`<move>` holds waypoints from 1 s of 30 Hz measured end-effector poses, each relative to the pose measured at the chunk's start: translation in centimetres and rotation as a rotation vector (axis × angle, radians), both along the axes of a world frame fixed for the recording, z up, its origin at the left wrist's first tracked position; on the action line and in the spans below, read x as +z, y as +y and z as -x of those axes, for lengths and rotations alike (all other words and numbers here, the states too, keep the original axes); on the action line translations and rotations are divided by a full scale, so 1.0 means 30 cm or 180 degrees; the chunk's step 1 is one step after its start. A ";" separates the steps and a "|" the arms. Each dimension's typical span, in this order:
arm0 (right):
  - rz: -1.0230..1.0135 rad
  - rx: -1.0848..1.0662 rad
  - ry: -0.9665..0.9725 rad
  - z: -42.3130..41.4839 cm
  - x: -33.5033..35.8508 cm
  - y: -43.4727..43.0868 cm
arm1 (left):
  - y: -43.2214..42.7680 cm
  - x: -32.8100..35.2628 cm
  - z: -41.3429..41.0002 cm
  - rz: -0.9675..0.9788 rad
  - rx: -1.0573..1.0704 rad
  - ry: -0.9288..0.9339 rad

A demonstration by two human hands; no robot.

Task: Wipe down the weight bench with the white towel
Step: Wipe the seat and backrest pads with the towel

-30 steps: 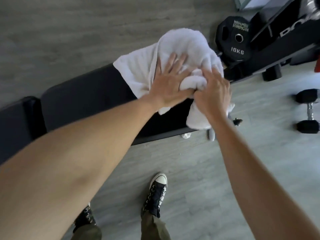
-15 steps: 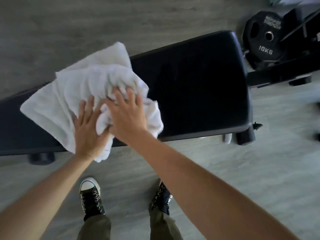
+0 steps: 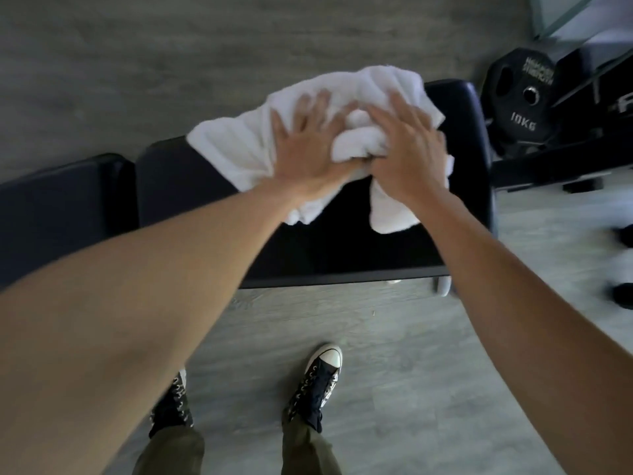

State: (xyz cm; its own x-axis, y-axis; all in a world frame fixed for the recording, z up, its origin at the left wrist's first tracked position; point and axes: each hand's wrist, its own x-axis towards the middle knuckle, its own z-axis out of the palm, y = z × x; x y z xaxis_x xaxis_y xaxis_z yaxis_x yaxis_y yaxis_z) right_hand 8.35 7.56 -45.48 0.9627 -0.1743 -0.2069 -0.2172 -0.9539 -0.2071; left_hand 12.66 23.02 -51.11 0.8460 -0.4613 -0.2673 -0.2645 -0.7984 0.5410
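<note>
Head view. We see the left hand (image 3: 305, 156) flat on the white towel (image 3: 239, 149), fingers (image 3: 317, 106) spread. Beside it, the right hand (image 3: 407, 156) presses down with fingers (image 3: 399, 109) splayed, a bunched fold of towel rising between the two hands. Under both palms the towel lies on the black weight bench (image 3: 342, 245). Beyond the right fingertips stands a 10KG plate (image 3: 524, 104).

both arms stretched forward toward upper centre of frame, left hand (image 3: 305, 150) flat with fingers spread, palm down, right hand (image 3: 406, 156) beside it, fingers curled, thumbs nearly touching
</note>
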 end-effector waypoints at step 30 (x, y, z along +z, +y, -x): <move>0.0452 0.1179 0.0660 -0.014 -0.146 0.744 | 0.783 -0.132 0.139 -0.0513 0.0470 0.0256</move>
State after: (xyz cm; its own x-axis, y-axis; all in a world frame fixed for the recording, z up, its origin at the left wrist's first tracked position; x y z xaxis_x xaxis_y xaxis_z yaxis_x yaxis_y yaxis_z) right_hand 8.76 29.88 -49.86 0.9063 0.1337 -0.4010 0.1213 -0.9910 -0.0565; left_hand 8.49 46.50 -55.08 0.8742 -0.2800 -0.3967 -0.0996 -0.9030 0.4179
